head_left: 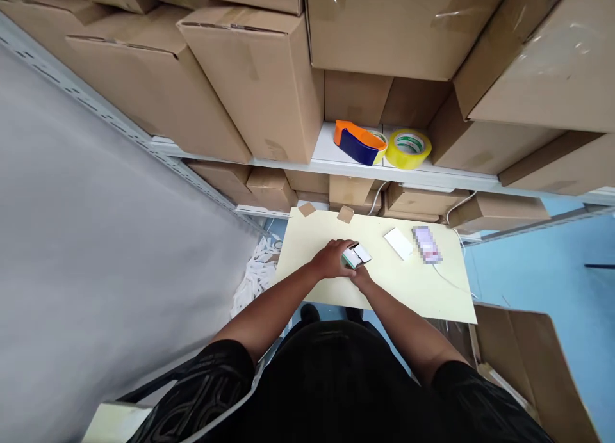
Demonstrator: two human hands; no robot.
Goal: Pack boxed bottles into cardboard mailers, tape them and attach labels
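Observation:
A small white box with a green edge (356, 256) is held above the pale yellow table (331, 292). Its top side shows white panels with a dark gap between them; whether these are flaps cannot be told. My left hand (331, 258) is closed round the left side of the box. From the near side my right hand (361, 276) grips it too, most of its fingers hidden under the box. To the right on the table lie a flat white box (398, 244) and a phone with a blurred screen (427, 244).
Two brown cardboard pieces (345, 214) lie at the table's back edge. On the shelf above sit an orange-and-blue tape dispenser (358, 143) and a yellow tape roll (408, 149), among cardboard boxes (259, 78). White scraps (254, 273) heap at left; an open carton (528, 360) stands right.

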